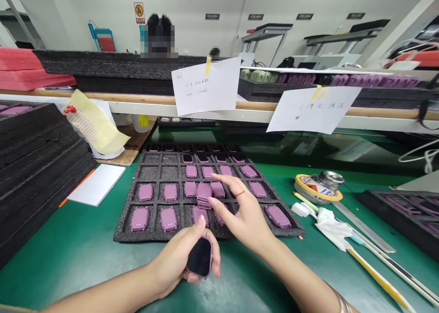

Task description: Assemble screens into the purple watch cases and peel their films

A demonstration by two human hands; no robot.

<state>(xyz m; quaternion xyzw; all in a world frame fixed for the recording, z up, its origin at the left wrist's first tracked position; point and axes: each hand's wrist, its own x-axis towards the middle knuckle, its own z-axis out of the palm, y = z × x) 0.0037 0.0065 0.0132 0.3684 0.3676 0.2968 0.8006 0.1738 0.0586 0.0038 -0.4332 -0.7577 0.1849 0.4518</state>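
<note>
My left hand [171, 260] is closed around a smartwatch body [200, 257], its black screen turned up, in front of the black foam tray [128, 234]. Above the tray's middle, my right hand [248, 212] has its fingers apart. Its thumb tip is close to a small stack of purple watch bodies [204, 195]; I cannot tell whether it touches. Other purple watch bodies lie in the compartments, such as one at the front left [139, 218] and one at the right [277, 216]. The right hand partly hides a few front compartments.
Stacked black foam trays [41, 176] stand at the left, beside a white pad [98, 184]. At the right lie a yellow-rimmed round tin [318, 189], a crumpled white cloth [331, 228], a metal ruler [365, 226] and another tray [404, 212]. A shelf edge [144, 106] with hanging papers spans the back.
</note>
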